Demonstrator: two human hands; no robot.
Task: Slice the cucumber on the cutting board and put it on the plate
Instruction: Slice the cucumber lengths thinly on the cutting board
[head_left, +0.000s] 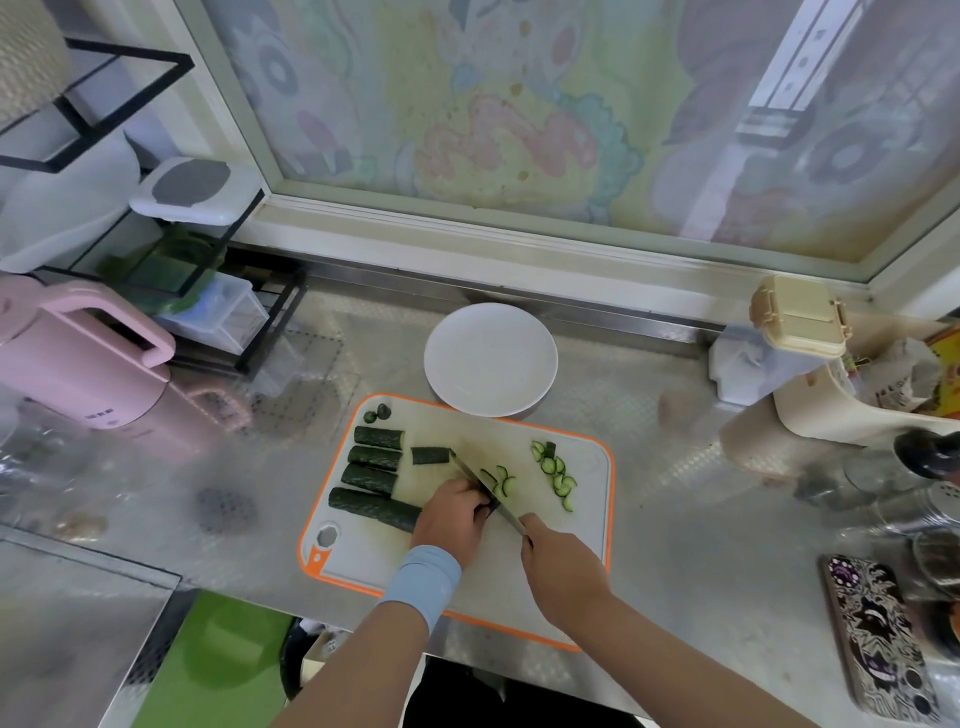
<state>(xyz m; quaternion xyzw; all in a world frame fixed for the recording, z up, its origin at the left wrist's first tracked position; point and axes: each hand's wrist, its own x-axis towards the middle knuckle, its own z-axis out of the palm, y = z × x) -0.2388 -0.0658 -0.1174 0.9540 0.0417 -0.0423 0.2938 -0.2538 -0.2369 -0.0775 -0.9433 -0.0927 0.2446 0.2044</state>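
On the board (566, 535), the left hand (451, 514) curls its fingers over the cut end of the nearest cucumber (371, 505), holding it down. The right hand (563, 569) is clenched round the handle of the knife (480, 478), whose blade slants across the board just beside the left fingertips. Shorter lengths (375, 457) lie on the board's left half, slices (556, 470) on its right. The plate (491, 358) sits at the board's far edge.

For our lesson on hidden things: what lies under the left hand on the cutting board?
A long cucumber piece runs under the left hand, and a dark bit of cucumber shows past it beside the knife. The hand covers whether the two join.
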